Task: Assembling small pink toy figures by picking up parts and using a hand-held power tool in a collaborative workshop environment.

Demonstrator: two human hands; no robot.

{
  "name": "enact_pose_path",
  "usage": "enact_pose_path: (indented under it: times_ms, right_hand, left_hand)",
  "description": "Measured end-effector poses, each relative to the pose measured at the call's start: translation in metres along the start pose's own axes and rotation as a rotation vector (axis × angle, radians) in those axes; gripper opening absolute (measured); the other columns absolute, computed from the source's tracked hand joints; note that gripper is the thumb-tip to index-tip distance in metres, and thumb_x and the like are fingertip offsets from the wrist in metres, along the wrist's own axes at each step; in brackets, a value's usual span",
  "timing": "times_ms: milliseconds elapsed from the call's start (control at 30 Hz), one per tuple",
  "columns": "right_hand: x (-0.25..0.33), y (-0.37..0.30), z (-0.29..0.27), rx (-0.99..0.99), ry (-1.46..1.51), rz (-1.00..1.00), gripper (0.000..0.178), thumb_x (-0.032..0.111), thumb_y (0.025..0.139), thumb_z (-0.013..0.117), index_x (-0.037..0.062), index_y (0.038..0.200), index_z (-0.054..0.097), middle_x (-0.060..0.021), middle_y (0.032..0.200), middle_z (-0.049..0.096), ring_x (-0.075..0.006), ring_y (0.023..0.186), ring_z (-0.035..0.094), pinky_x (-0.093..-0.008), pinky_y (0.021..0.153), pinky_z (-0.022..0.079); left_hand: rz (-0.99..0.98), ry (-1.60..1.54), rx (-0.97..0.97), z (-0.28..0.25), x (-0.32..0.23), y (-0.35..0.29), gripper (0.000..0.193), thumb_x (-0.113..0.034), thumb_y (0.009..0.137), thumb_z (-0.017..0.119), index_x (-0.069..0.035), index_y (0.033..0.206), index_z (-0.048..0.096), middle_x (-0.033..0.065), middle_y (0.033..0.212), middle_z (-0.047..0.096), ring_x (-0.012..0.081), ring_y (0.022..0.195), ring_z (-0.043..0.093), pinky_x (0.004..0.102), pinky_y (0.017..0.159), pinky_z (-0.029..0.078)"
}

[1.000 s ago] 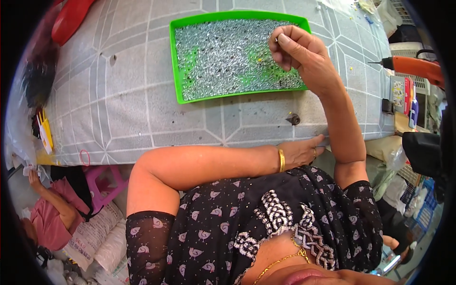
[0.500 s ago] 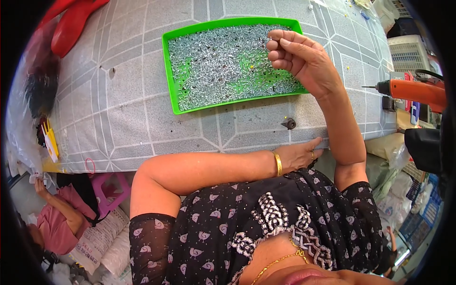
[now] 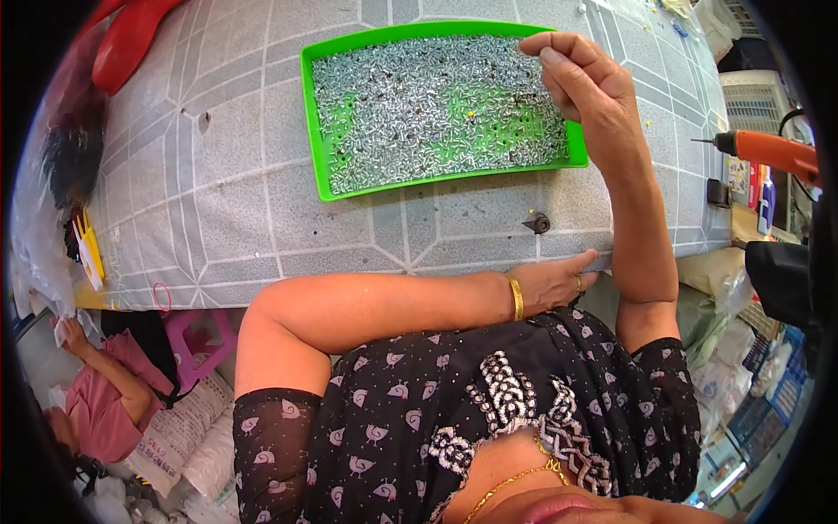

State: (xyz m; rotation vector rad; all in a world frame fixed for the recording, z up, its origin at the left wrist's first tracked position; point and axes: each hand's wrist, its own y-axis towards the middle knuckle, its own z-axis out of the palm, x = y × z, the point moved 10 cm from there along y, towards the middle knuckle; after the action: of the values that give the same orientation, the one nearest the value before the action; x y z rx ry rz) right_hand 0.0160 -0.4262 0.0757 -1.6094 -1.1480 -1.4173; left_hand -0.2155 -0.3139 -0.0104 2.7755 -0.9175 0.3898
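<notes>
A bright green shallow tray [image 3: 319,168] lies on the table, spread with a great many small silvery metal pieces [image 3: 393,96], rivet-like or pin-like, with bare green showing in patches. Over its right end is my right hand [image 3: 594,92], raised with the thumb and index finger close together and the other fingers curled. Anything between those fingertips is too small to make out. My left arm, with a gold bangle, crosses in front of me. My left hand [image 3: 550,284] rests at the table's near edge with fingers stretched out, holding nothing visible.
A small dark pointed piece [image 3: 539,224] lies between tray and near edge. An orange power screwdriver [image 3: 772,153] juts in at the right. Red objects [image 3: 131,44] and clear plastic [image 3: 39,201] occupy the left. Another person [image 3: 113,393] is at lower left, beside white sacks [image 3: 188,428].
My right hand has moved slightly right and away from me over the tray, its fingers drawn in closer. My left hand stays at the table edge. The whole view has shifted a little.
</notes>
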Motion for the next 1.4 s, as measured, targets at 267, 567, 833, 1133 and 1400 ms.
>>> enact_pose_path:
  times_ms: [267, 567, 833, 1133, 1400]
  right_hand:
    - [0.01, 0.007, 0.015, -0.043, -0.779, -0.238, 0.013, 0.017, 0.085, 0.067, 0.0083, 0.095, 0.07, -0.0041, 0.069, 0.059, -0.0194, 0.06, 0.056, -0.0332, 0.062, 0.046]
    - [0.004, 0.014, 0.029, 0.008, -0.982, -0.291, 0.013, 0.017, 0.087, 0.063, 0.0074, 0.093, 0.068, -0.0099, 0.086, 0.067, -0.03, 0.08, 0.066, -0.04, 0.073, 0.051]
    - [0.005, 0.019, 0.022, -0.01, -0.805, -0.281, 0.015, 0.017, 0.09, 0.062, 0.0046, 0.097, 0.067, -0.0093, 0.079, 0.065, -0.0255, 0.073, 0.064, -0.0369, 0.07, 0.05]
    - [-0.03, 0.018, 0.018, 0.244, 0.376, 0.255, 0.019, 0.022, 0.098, 0.06, 0.0045, 0.104, 0.063, 0.0038, 0.081, 0.056, 0.0003, 0.06, 0.039, -0.017, 0.048, 0.031]
    - [-0.039, 0.017, 0.025, 0.145, 0.731, 0.395, 0.024, 0.016, 0.101, 0.047, -0.002, 0.111, 0.06, -0.0048, 0.09, 0.061, -0.0101, 0.064, 0.05, -0.0229, 0.052, 0.041]
  left_hand:
    - [-0.003, -0.083, -0.042, 0.006, -0.006, 0.002, 0.036, -0.027, 0.097, 0.041, -0.026, 0.125, 0.063, 0.0044, 0.151, 0.044, 0.0183, 0.14, 0.039, 0.056, 0.123, 0.01]
    - [-0.032, -0.217, -0.107, 0.002, 0.0, 0.004, 0.033, -0.015, 0.092, 0.042, -0.013, 0.114, 0.066, 0.0091, 0.142, 0.053, 0.0186, 0.132, 0.048, 0.0516, 0.124, 0.015]
    - [-0.112, -0.228, -0.135, 0.007, 0.001, 0.007, 0.034, -0.017, 0.093, 0.041, -0.015, 0.114, 0.068, 0.0068, 0.145, 0.052, 0.0158, 0.136, 0.044, 0.0527, 0.124, 0.012]
    - [-0.072, 0.556, -0.132, 0.015, -0.014, 0.003, 0.043, -0.028, 0.104, 0.036, -0.016, 0.146, 0.043, 0.0063, 0.146, 0.048, 0.0109, 0.124, 0.049, 0.0294, 0.116, 0.032]
    - [-0.055, -0.22, -0.024, 0.009, 0.005, 0.008, 0.046, -0.022, 0.103, 0.036, -0.012, 0.148, 0.036, 0.0079, 0.146, 0.048, 0.0112, 0.12, 0.052, 0.0285, 0.117, 0.03]
